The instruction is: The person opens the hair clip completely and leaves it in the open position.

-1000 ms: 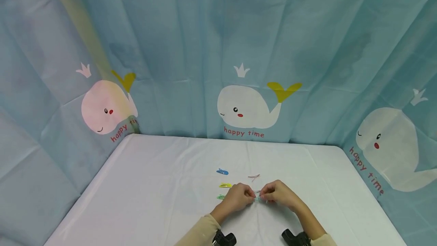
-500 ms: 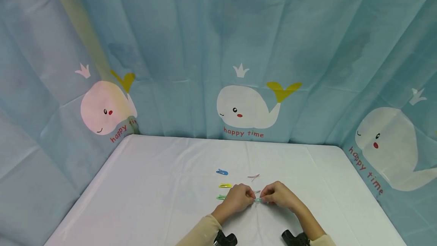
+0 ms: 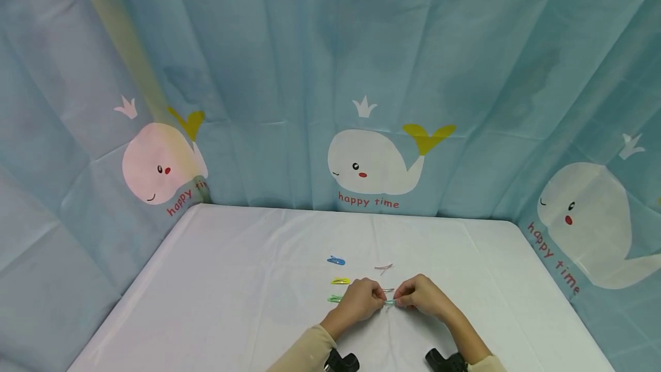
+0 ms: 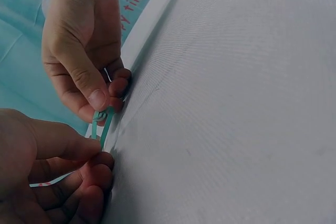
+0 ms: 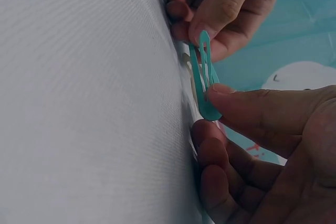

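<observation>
A teal snap hair clip (image 5: 209,109) is stretched between my two hands, close over the white table. My left hand (image 3: 363,297) pinches one end, and my right hand (image 3: 420,293) has thumb and finger on the rounded, wider end. Seen from the right wrist, the clip's inner tongue stands apart from its frame, so the clip is sprung open. In the left wrist view my left hand (image 4: 58,166) is at the lower left and my right hand (image 4: 86,51) above it. Just beyond the fingertips lies a thin brownish-pink hair clip (image 3: 388,290).
Left of my hands, a blue clip (image 3: 336,260), a yellow clip (image 3: 339,281) and a partly covered green clip (image 3: 334,298) form a column. Another open brownish-pink clip (image 3: 384,267) lies farther back. A blue whale-print curtain (image 3: 289,154) surrounds the white tabletop (image 3: 232,291).
Both hands stay almost in place around the teal clip, which shows a little more plainly between the fingertips. The other clips have not moved.
</observation>
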Motion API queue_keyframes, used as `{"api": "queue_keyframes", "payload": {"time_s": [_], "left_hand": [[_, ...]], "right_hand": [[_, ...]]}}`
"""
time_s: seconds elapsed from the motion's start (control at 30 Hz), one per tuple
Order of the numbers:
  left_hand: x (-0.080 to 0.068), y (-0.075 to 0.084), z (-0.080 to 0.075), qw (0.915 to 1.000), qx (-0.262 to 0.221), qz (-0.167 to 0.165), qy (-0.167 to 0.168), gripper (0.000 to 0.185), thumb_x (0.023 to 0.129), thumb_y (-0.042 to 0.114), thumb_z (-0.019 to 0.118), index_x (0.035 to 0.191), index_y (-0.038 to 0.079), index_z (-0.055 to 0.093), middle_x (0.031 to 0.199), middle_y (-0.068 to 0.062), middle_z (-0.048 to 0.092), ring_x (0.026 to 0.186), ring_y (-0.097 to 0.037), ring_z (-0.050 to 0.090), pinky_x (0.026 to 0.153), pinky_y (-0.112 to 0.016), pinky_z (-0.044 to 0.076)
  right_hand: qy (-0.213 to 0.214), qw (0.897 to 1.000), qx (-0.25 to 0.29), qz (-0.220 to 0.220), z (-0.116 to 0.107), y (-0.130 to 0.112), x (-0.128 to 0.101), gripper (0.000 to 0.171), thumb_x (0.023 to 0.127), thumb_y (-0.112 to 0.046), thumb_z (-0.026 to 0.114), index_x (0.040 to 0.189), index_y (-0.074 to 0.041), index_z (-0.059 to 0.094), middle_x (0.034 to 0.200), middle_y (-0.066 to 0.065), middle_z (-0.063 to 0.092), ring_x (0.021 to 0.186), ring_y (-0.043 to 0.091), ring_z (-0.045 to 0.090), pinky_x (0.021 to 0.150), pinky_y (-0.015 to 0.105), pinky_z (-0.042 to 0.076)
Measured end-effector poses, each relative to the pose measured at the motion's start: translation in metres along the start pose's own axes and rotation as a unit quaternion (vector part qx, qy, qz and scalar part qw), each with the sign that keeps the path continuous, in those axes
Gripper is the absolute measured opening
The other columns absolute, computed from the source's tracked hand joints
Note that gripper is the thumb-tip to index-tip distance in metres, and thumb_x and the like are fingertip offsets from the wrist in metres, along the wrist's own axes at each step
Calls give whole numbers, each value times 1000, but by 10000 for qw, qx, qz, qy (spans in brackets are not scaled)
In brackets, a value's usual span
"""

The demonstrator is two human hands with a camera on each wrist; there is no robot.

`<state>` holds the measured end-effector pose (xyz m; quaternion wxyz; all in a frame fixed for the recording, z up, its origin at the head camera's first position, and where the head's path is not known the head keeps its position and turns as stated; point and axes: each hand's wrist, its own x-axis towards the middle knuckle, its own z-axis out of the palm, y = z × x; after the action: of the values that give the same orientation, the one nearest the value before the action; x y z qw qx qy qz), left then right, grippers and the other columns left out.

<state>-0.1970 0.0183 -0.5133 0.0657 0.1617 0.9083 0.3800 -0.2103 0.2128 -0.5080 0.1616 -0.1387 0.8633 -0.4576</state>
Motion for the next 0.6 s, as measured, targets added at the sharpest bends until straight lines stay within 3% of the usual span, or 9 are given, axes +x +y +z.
{"api": "queue_keyframes", "payload": {"time_s": [0.37, 0.6], "left_hand": [[-2, -3, -6, 9999, -150, -30, 7, 5, 80, 8, 72, 76, 11, 71, 60, 10, 54, 54, 1, 43, 53, -17, 36], [-6, -5, -24, 9967, -797, -145, -111, 5, 86, 12, 69, 82, 9, 73, 63, 9, 57, 56, -2, 48, 52, -18, 38]], "right_hand": [[-87, 9999, 124, -55, -1, -2, -2, 10, 78, -3, 73, 87, 2, 72, 75, 5, 67, 62, 10, 52, 54, 23, 44], [46, 9999, 135, 74, -7, -5, -3, 17, 89, -16, 69, 92, 0, 72, 77, 5, 66, 65, 14, 55, 56, 25, 45]]}}
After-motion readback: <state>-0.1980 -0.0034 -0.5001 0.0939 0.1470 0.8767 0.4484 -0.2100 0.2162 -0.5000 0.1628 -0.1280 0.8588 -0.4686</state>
